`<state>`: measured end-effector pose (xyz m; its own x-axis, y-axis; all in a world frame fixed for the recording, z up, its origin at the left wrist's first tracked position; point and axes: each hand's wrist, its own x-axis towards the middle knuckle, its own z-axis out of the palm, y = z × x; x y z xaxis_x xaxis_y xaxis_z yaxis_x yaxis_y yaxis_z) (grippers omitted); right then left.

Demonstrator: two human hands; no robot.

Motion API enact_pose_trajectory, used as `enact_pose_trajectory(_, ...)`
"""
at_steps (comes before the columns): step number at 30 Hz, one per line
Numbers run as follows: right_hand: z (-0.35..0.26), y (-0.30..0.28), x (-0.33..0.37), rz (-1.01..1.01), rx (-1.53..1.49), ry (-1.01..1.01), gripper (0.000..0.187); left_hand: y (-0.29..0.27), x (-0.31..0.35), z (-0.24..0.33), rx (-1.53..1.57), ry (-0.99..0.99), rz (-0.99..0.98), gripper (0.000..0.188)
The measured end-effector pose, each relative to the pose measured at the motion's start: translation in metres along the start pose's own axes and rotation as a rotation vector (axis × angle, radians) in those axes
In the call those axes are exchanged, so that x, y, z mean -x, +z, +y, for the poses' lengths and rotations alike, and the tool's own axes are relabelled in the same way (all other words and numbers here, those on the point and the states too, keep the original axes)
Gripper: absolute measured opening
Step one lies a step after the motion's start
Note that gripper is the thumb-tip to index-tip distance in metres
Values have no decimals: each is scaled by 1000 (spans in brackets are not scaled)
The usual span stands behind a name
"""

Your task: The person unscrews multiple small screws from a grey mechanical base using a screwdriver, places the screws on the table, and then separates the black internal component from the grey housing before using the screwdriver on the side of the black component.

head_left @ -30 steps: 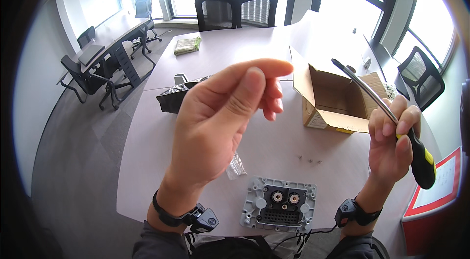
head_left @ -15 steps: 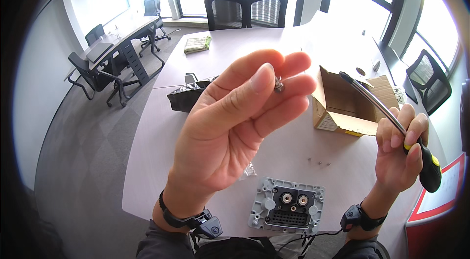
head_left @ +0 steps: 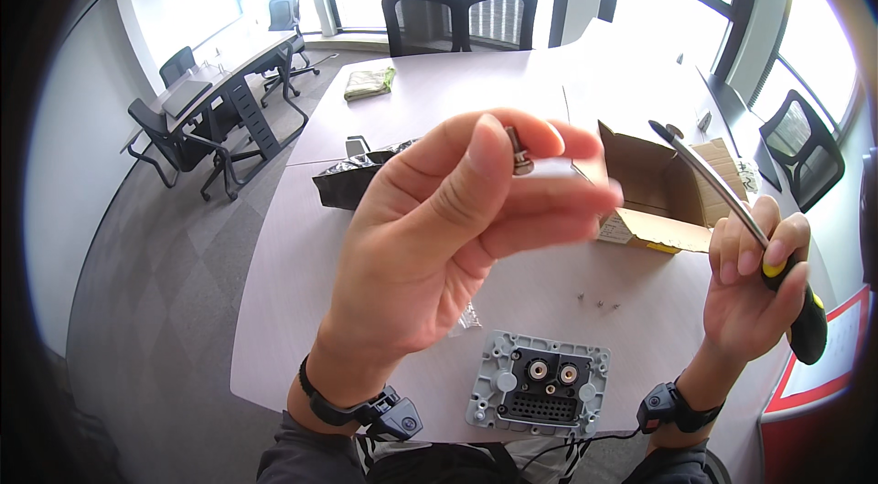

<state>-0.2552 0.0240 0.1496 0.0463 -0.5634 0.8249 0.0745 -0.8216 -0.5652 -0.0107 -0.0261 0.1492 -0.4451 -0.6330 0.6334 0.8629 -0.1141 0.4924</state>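
Raised nearer the camera than a moment ago, your left hand [head_left: 439,237] pinches a small metal screw [head_left: 519,153] between thumb and forefinger, palm facing you. Your right hand [head_left: 754,287] is wrapped around a yellow-and-black screwdriver [head_left: 732,210], its shaft slanting up and left. Below lies a grey socket plate [head_left: 538,383] on the table [head_left: 384,100], three loose screws [head_left: 597,301] just beyond. Your left hand hides part of the open cardboard box [head_left: 663,187] and the dark bag [head_left: 343,182]; the screw's thread is blurred.
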Motion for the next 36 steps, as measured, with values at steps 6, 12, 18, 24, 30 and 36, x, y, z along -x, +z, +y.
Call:
enact_pose_trajectory(6,-3,9,6,63,74,21,52,19,1,-9,-269,-105,179,33)
enact_pose_trajectory(12,-10,40,7,52,233,103,37,24,4,-21,-923,57,87,21)
enact_pose_trajectory(18,-8,38,9,-111,365,-17,40,41,5,-24,-1559,267,0,23)
enact_pose_trajectory(24,-7,39,10,-104,401,-52,35,34,6,-27,-1597,388,-102,22)
enact_pose_trajectory(30,-9,40,11,-78,343,-7,36,36,5,-25,-1602,378,-126,23)
enact_pose_trajectory(36,-10,41,13,-45,252,41,37,34,4,-24,-1561,378,-140,23)
